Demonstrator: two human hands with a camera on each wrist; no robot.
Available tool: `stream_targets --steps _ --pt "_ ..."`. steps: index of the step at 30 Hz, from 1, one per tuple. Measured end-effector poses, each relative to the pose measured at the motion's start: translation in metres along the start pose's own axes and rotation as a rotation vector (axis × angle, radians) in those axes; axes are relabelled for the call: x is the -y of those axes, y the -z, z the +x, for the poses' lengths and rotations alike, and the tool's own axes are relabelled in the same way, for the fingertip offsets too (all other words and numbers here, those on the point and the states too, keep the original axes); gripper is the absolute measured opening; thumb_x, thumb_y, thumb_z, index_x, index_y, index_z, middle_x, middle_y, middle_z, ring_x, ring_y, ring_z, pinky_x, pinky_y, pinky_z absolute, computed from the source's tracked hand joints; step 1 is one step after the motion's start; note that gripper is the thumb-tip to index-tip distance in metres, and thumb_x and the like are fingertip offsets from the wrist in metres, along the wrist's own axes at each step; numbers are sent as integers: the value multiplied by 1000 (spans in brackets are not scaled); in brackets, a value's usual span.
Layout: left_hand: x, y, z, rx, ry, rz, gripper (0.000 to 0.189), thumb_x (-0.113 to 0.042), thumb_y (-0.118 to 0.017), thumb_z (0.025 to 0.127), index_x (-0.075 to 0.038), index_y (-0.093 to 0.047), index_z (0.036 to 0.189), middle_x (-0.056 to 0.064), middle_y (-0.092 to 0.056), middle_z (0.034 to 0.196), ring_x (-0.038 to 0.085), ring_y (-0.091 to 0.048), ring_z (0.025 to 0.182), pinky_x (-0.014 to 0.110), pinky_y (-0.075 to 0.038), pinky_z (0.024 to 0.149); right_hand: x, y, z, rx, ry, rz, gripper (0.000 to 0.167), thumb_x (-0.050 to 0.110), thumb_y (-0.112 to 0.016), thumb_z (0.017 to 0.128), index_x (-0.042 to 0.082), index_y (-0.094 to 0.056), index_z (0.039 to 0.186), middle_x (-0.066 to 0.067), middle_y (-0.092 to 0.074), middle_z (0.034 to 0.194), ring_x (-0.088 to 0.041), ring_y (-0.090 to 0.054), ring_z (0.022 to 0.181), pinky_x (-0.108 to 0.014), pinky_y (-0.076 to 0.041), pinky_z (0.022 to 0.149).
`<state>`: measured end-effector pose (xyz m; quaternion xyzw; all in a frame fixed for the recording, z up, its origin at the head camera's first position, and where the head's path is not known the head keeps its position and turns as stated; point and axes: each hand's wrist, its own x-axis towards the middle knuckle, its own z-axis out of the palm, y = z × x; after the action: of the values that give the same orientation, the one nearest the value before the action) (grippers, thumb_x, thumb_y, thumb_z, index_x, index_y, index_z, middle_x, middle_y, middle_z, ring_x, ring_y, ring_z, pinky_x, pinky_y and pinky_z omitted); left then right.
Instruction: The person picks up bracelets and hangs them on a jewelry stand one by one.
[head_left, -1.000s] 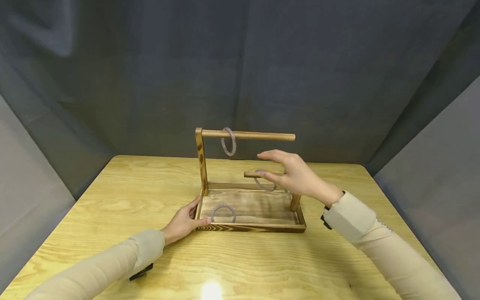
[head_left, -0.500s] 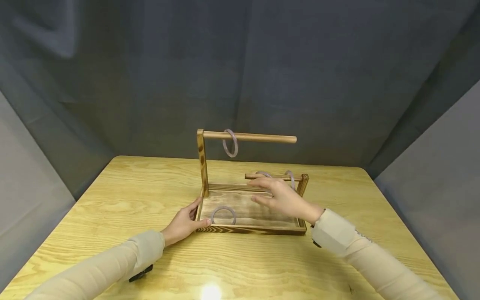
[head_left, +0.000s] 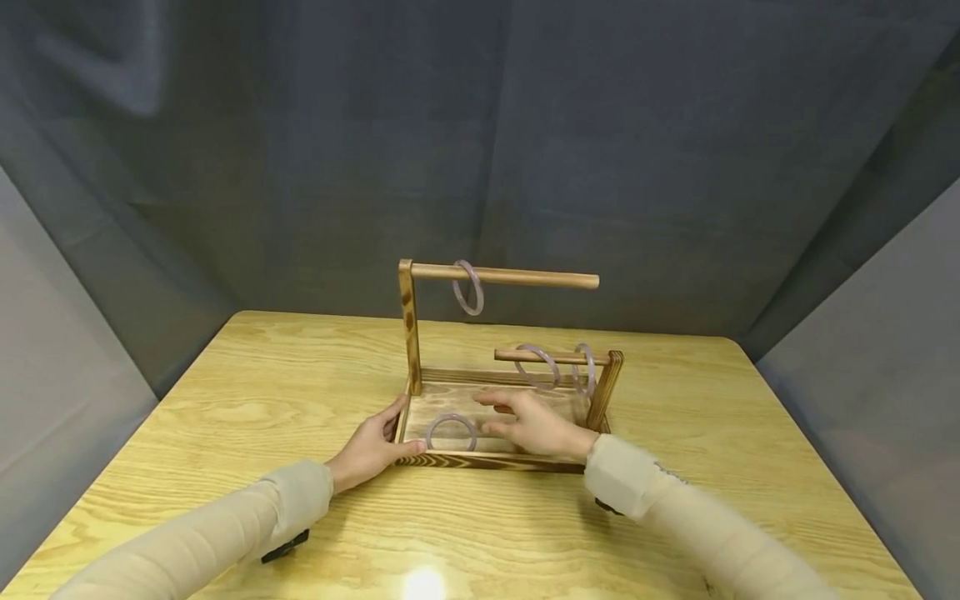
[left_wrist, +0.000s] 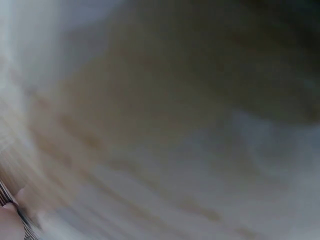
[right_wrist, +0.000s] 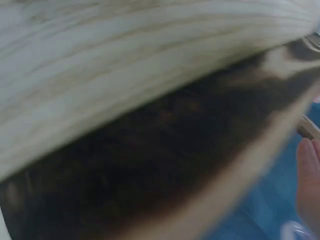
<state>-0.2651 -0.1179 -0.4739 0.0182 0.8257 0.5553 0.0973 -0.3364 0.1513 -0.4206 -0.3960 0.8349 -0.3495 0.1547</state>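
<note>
A wooden bangle stand has a shallow tray [head_left: 491,463], a tall bar [head_left: 540,277] and a lower bar [head_left: 510,355]. My left hand [head_left: 371,446] grips the tray's front left corner, thumb over the front rim and fingers along the left side. Over the tray my right hand [head_left: 536,423] reaches left with fingers extended, holding nothing. To the left of its fingertips, a lilac bangle [head_left: 452,416] leans inside the tray near the front rim. One bangle [head_left: 478,300] hangs on the tall bar. Two more, a left bangle [head_left: 551,367] and a right bangle [head_left: 588,367], hang on the lower bar.
The stand sits on a light wooden table [head_left: 262,392]. A dark curtain [head_left: 360,167] hangs behind, with pale panels [head_left: 67,308] at the sides. The left wrist view is mostly blurred; in the right wrist view the dark-grained tray edge [right_wrist: 150,135] crosses close up.
My right hand has come down and leftward from the lower bar into the tray area, leaving the left bangle hanging there. My left hand stays at the tray corner.
</note>
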Motion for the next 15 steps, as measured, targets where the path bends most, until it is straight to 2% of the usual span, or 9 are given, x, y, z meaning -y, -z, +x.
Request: stream_targets --steps 5,10,15 --pt "0 0 3 -10 0 11 91 -30 -71 80 -16 -13 148 6 -8 155 33 -17 139 46 -25 111 -17 -8 16 40 -3 -35 52 22 -61 89 5 -45 136 -10 -45 139 -31 -49 122 -40 -44 100" --pt "0 -1 3 -8 8 12 91 -29 -71 80 -15 -13 148 6 -8 154 33 -17 139 46 -26 111 -26 -15 29 93 -26 51 54 13 -62 87 3 -42 137 -13 -45 138 -29 -46 124 -40 -40 103" --pt "0 -1 1 -19 14 4 91 -27 -71 80 -15 -14 148 8 -10 154 33 -18 138 46 -26 110 -27 -23 37 150 17 69 57 12 -67 84 2 -44 135 -12 -46 137 -28 -47 123 -39 -41 102"
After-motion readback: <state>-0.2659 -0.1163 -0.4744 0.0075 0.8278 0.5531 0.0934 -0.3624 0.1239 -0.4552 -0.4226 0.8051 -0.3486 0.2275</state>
